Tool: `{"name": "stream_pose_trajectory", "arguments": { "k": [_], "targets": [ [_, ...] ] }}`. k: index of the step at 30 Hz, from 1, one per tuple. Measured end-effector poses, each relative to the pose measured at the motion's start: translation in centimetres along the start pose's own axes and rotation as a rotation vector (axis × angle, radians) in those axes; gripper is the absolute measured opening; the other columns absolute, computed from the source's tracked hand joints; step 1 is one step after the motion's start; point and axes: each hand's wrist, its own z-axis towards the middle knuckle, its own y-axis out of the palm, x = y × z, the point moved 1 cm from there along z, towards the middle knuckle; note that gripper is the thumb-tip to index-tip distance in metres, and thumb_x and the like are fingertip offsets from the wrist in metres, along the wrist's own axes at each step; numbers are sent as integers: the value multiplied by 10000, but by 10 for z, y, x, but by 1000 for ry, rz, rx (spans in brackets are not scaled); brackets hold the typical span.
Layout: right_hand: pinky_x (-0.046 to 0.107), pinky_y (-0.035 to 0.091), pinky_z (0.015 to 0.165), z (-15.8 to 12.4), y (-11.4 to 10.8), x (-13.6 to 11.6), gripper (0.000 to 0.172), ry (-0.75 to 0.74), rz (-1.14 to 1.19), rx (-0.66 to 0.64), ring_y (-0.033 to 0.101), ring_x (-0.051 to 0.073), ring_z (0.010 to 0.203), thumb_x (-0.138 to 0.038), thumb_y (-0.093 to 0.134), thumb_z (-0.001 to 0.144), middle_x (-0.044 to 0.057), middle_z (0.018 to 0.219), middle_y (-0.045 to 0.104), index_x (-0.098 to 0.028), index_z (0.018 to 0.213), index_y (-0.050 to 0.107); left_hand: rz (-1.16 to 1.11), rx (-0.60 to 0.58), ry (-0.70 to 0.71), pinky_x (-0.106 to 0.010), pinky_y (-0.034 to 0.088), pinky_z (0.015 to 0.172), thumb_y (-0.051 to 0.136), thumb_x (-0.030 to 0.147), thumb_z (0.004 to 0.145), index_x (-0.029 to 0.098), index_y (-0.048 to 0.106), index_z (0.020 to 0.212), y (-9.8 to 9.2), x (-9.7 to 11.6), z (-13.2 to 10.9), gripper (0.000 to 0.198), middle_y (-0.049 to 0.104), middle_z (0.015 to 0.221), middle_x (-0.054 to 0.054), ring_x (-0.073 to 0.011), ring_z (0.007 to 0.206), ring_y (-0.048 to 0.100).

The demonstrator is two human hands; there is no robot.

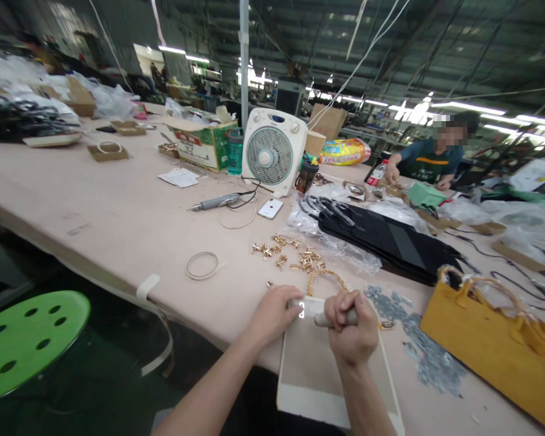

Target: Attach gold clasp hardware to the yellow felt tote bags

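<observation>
A flat beige panel with white borders [315,378] lies at the table's front edge, before me. My left hand [277,310] pinches its top left edge, thumb beside a small shiny metal plate [301,309]. In a fist, my right hand [353,324] grips a grey-handled tool [321,319] over the panel's upper part; the tool's working end cannot be made out. Just behind the panel's top edge curves an orange handle loop [327,274]. Several small gold-coloured metal fittings [309,259] are scattered beyond it. Grey metal pieces [420,339] lie heaped to the right.
A mustard-yellow bag [490,345] stands at right, near stacked black bags [386,236]. Farther back are a phone [270,208], a corded grey power tool [218,201] and a white fan [272,151]. Another person [436,154] works across the table. A green stool [27,339] stands at left.
</observation>
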Motion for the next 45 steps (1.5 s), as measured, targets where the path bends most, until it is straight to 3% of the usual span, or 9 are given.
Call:
{"name": "stream_pose_trajectory", "arguments": {
  "k": [8,18,20,23,26,35,38,41,45],
  "targets": [
    [249,292,448,-17,6,43,390,-35,-145,-64,376,106,447,-378,539,1031,-48,542,414,-203,684,576,-42,-72,63,-263,514,814,647,189,854,248,818,875,-4,3,4,183,794,919,10,-179,868,706],
    [269,359,510,2,10,58,463,-103,-606,-113,432,118,496,-433,512,1040,-38,537,461,-204,639,546,-42,-97,69,-297,491,934,606,123,833,225,750,792,-6,8,0,181,777,939,-6,-207,925,697],
    [257,355,488,11,11,56,473,-42,-563,-84,419,111,476,-466,510,1038,-44,521,458,-204,645,540,-17,-76,88,-314,479,976,721,173,783,238,765,892,-4,7,-4,134,776,1039,-18,-237,1010,689],
    [222,279,404,20,8,50,448,85,-364,-41,360,92,410,-505,539,1017,-69,494,424,-205,684,541,23,-39,97,-352,458,1026,892,320,700,268,776,1059,0,4,-9,381,760,1133,-30,-274,1094,668],
    [194,242,373,28,7,44,418,87,-193,20,328,74,374,-497,562,1002,-87,488,395,-202,707,541,31,-28,72,-379,460,1023,948,426,654,256,765,1131,4,-1,-10,539,751,1171,-49,-290,1112,662],
    [188,236,374,46,18,63,433,265,-297,-90,330,73,376,-555,612,948,-85,480,415,-201,708,547,28,-39,33,-376,464,983,956,362,633,232,731,1051,6,-4,-7,493,758,1113,-27,-284,1070,663],
    [211,283,411,36,16,62,476,209,-427,-170,362,88,414,-551,549,990,-65,485,430,-201,667,541,-6,-41,30,-373,464,975,926,327,661,230,711,1079,4,-2,-7,480,760,1119,-35,-279,1056,668],
    [235,321,455,24,15,58,485,87,-543,-227,393,102,453,-516,515,1019,-48,500,451,-203,650,549,-27,-35,23,-355,469,946,884,275,678,221,702,965,1,1,-7,344,762,1069,-37,-279,1049,670],
    [244,298,438,20,18,42,449,38,-483,-229,378,104,430,-464,533,1021,-52,496,440,-210,651,546,-26,-26,51,-348,463,959,890,286,689,229,696,920,2,2,-8,306,763,1063,-20,-261,1042,673]
  ]
}}
